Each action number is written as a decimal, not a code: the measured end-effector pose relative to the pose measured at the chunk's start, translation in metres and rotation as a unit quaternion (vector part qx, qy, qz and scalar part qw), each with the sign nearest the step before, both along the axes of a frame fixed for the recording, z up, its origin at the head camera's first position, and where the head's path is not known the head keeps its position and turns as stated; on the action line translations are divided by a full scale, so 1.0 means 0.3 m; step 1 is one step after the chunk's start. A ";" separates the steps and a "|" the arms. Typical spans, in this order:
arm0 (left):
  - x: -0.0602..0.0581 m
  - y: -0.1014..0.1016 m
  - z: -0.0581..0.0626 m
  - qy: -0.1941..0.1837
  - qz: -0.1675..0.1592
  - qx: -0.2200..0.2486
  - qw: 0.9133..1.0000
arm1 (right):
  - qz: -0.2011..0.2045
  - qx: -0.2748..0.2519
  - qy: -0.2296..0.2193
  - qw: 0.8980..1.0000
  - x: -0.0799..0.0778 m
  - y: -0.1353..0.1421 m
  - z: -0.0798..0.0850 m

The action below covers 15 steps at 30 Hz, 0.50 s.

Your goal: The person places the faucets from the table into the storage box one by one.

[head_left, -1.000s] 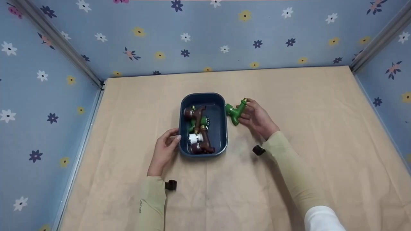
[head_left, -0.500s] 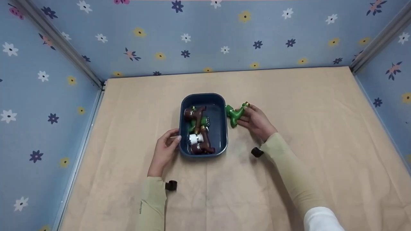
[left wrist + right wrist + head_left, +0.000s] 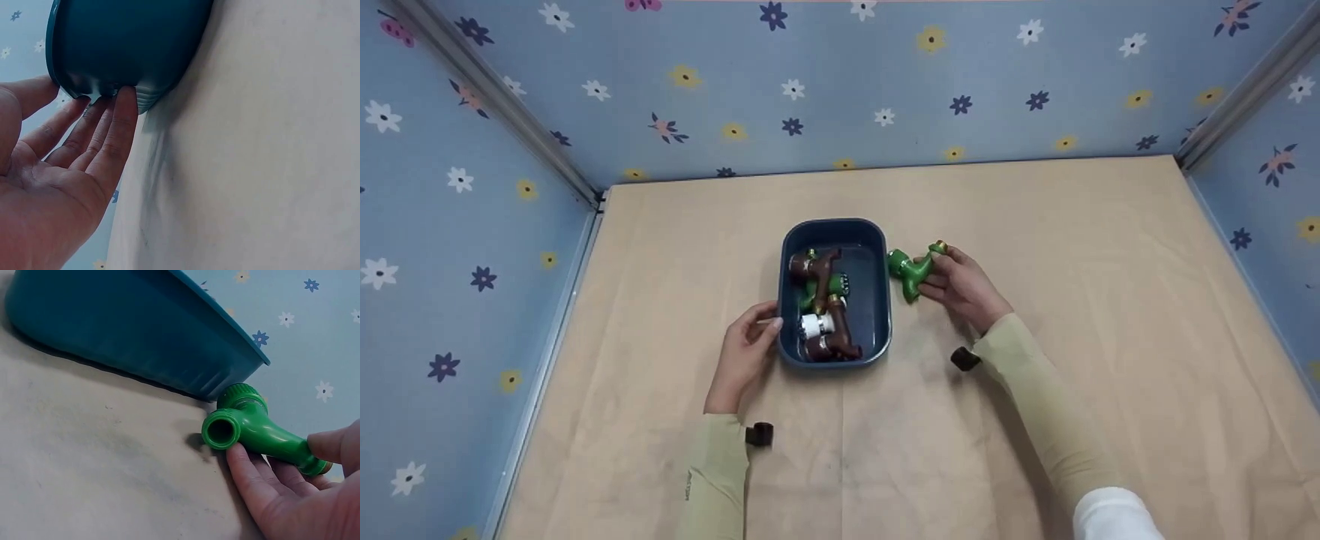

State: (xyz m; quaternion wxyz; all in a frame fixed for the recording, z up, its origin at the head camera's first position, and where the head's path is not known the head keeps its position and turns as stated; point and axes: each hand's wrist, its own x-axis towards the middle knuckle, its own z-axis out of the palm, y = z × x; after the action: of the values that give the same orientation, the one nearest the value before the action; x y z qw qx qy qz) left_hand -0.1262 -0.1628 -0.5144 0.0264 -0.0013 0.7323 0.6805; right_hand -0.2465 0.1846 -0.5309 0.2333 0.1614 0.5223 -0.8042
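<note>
My right hand (image 3: 964,289) holds a green plastic tap (image 3: 913,276) by its brass-tipped end, just right of a dark blue rectangular basin (image 3: 874,358). In the right wrist view, the thumb lies on the near end of the tap (image 3: 261,433), fingers beneath it; its round outlet faces the camera. My left hand (image 3: 742,352) touches the basin's left side, thumb at the rim and fairly straight fingers against the outer wall (image 3: 135,45). Inside the basin lie a brown tap (image 3: 821,270), another brown tap (image 3: 840,330), a partly hidden green tap (image 3: 838,283) and a white-headed piece (image 3: 816,324), mostly covered.
Pale brown paper-like covering (image 3: 1035,217) spreads over the table. Blue flowered panels (image 3: 847,75) stand at the back and both sides, with metal posts (image 3: 502,97) at the corners. Black wrist-worn devices (image 3: 760,434) stick out at both wrists.
My right hand has moved slightly down toward me with the green tap, which has turned a little in the fingers. The left hand and the basin stay in place.
</note>
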 end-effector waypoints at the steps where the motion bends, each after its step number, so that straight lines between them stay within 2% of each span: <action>1: 0.000 0.000 0.000 -0.001 0.000 0.000 1.000 | 0.001 -0.001 0.001 1.000 0.003 0.004 0.002; 12: -0.003 0.001 -0.005 -0.001 0.002 -0.002 1.000 | 0.035 0.016 0.041 0.998 0.047 0.053 0.019; 15: -0.002 0.000 -0.007 -0.007 0.000 0.010 1.000 | 0.038 0.020 0.045 0.998 0.060 0.062 0.022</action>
State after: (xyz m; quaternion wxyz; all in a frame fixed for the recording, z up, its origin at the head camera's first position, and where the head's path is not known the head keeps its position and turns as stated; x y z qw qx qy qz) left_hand -0.1267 -0.1628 -0.5167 0.0319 -0.0056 0.7252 0.6878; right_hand -0.2284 0.2033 -0.5243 0.2369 0.1098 0.5542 -0.7904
